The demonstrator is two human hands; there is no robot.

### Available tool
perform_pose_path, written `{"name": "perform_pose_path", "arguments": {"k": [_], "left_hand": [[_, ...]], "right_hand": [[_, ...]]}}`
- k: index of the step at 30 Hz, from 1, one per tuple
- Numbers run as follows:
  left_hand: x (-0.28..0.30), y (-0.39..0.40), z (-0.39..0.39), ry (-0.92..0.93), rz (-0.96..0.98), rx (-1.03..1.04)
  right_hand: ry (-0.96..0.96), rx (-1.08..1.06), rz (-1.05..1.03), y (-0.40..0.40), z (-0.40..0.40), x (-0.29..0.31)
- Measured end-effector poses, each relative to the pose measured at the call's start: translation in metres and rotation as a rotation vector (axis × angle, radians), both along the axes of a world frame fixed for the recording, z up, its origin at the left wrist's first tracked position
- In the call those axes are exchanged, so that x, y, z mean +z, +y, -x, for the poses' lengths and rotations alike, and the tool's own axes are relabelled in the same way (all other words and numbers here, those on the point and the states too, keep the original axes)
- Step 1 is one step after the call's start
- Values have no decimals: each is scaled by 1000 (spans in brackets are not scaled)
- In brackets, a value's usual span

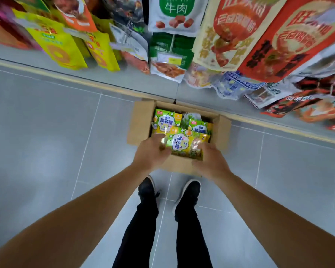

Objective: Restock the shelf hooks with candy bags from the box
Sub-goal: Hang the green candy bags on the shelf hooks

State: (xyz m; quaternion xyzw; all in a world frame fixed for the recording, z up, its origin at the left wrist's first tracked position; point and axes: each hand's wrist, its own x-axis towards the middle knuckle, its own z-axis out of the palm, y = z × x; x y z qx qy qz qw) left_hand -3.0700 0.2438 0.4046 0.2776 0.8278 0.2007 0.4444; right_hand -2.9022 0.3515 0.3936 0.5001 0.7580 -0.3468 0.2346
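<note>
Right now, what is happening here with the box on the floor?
A person stands over an open cardboard box on the tiled floor, beside a shelf of hanging snack bags. Both hands are on one green and yellow candy bag at the top of the box: the left hand grips its left edge, the right hand its right edge. More of the same bags lie in the box. None has reached the hooks yet.

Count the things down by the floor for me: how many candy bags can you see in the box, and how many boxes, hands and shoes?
Candy bags showing in the box: 3; more may hide underneath
Cardboard box: 1
Hands: 2, left hand, right hand
Black shoes: 2
Total: 8
</note>
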Motion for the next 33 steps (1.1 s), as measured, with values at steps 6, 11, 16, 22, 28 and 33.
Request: {"name": "perform_pose_path", "arguments": {"k": [6, 11, 16, 22, 28, 33], "left_hand": [[-104, 1, 0, -66, 58, 82], [-196, 17, -2, -98, 109, 135], [-293, 39, -6, -103, 137, 168], [-378, 62, -9, -72, 164, 108], [-435, 73, -8, -107, 168, 149], [-441, 76, -28, -72, 22, 113]], "right_hand": [[-34, 26, 87, 7, 2, -123], [-90, 53, 121, 27, -6, -220], [-103, 104, 85, 60, -11, -308], [-31, 56, 13, 107, -7, -382], [-52, 113, -42, 117, -14, -415], [-84, 148, -167, 118, -26, -412]]}}
